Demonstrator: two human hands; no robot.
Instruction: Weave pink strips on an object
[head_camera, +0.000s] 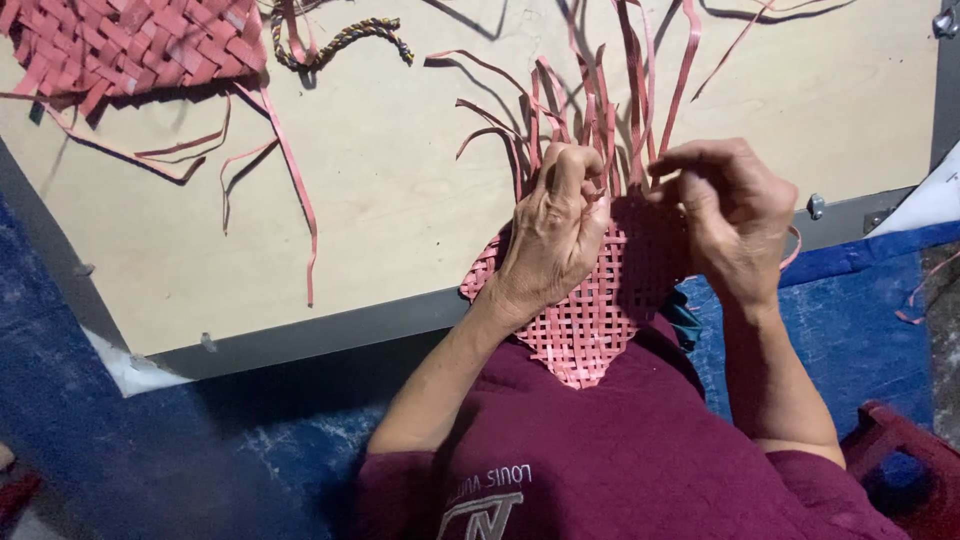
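Note:
A pink woven mat piece (585, 325) lies across my lap and the front edge of a pale wooden board (400, 200). Loose pink strips (640, 80) rise from its far edge. My left hand (555, 235) rests on the weave with its fingers pinched on a strip end near the top. My right hand (730, 215) hovers just to the right, thumb and fingers closed on another strip. The weave between the two hands lies in shadow.
A second pink woven mat (130, 45) sits at the board's far left corner, with loose strips (290, 170) trailing from it. A braided cord (340, 40) lies beside it. Blue tarp (150, 440) covers the floor. A red stool corner (900, 440) shows at lower right.

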